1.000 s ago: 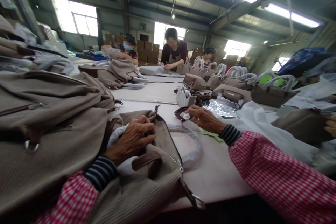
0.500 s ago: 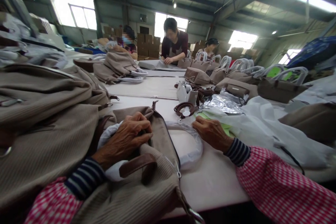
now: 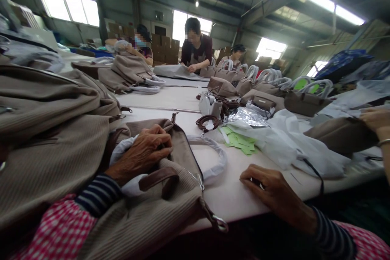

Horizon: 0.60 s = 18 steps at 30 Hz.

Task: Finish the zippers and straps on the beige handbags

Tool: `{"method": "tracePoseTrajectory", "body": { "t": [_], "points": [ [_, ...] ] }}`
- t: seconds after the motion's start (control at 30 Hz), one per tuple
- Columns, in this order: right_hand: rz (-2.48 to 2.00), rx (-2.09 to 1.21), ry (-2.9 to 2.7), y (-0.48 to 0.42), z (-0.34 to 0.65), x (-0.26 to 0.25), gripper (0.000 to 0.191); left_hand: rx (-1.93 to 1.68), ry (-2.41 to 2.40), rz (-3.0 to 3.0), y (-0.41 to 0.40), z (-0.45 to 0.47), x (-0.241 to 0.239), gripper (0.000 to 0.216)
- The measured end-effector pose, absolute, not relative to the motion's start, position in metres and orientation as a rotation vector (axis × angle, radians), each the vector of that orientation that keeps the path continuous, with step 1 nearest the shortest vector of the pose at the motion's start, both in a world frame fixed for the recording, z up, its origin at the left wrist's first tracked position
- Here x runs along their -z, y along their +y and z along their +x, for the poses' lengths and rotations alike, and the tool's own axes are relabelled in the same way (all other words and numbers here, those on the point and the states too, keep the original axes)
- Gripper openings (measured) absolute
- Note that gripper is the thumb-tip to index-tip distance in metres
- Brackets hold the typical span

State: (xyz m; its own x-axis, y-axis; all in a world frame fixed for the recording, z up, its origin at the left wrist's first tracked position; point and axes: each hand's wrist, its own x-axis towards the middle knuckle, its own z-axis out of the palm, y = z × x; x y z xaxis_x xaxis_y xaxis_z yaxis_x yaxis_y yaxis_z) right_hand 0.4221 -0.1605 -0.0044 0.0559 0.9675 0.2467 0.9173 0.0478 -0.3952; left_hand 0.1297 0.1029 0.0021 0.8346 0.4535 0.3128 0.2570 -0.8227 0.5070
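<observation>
A taupe ribbed handbag (image 3: 179, 195) lies unzipped in front of me, its mouth tilted to the right. My left hand (image 3: 144, 150) is closed on the upper edge of its opening, the fingertips partly hidden inside. The bag's brown handle ends lead into handles wrapped in white (image 3: 224, 158); one loops onto the table. At the table's front edge, right of the bag, my right hand (image 3: 268, 187) has its fingers bent towards the thumb. What they hold, if anything, I cannot make out. Green paper tags (image 3: 240, 142) lie beyond it, and a coiled brown strap (image 3: 208, 123) is further left.
More taupe bags (image 3: 55, 146) are piled at my left. White wrapping sheets (image 3: 286, 146) spread at the right, where another person's hand (image 3: 376, 120) touches a dark bag (image 3: 341, 134). Several bags with wrapped handles stand behind. A co-worker (image 3: 196, 46) leans over the table's (image 3: 170, 97) far end.
My right hand has drawn back from beside the green tags to the table's front edge. My left hand stays on the bag. Another person's hand has appeared at the right.
</observation>
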Motion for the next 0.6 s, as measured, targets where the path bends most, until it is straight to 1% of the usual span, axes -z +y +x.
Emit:
{"method": "tracePoseTrajectory", "body": {
  "t": [0.13, 0.23, 0.3, 0.37, 0.43, 0.6],
  "points": [
    [-2.018, -0.386, -1.694, -0.171, 0.426, -0.004, 0.018, -0.581, 0.523, 2.585, 0.104, 0.13, 0.0, 0.021],
    [-2.061, -0.649, -1.499, -0.157, 0.433, -0.025, 0.032, -0.571, 0.56, 2.577, 0.105, 0.13, 0.0, 0.019],
    [-2.033, -0.701, -1.407, -0.14, 0.439, -0.039, 0.041, -0.558, 0.556, 2.574, 0.106, 0.13, -0.001, 0.019],
    [-1.985, -0.654, -1.354, -0.117, 0.444, -0.048, 0.046, -0.542, 0.537, 2.574, 0.106, 0.13, -0.002, 0.02],
    [-1.958, -0.675, -1.336, -0.091, 0.446, -0.049, 0.046, -0.54, 0.532, 2.575, 0.106, 0.13, -0.001, 0.02],
    [-1.959, -0.914, -1.372, -0.04, 0.441, -0.029, 0.04, -0.572, 0.53, 2.549, 0.108, 0.13, 0.002, 0.019]
  ]
}}
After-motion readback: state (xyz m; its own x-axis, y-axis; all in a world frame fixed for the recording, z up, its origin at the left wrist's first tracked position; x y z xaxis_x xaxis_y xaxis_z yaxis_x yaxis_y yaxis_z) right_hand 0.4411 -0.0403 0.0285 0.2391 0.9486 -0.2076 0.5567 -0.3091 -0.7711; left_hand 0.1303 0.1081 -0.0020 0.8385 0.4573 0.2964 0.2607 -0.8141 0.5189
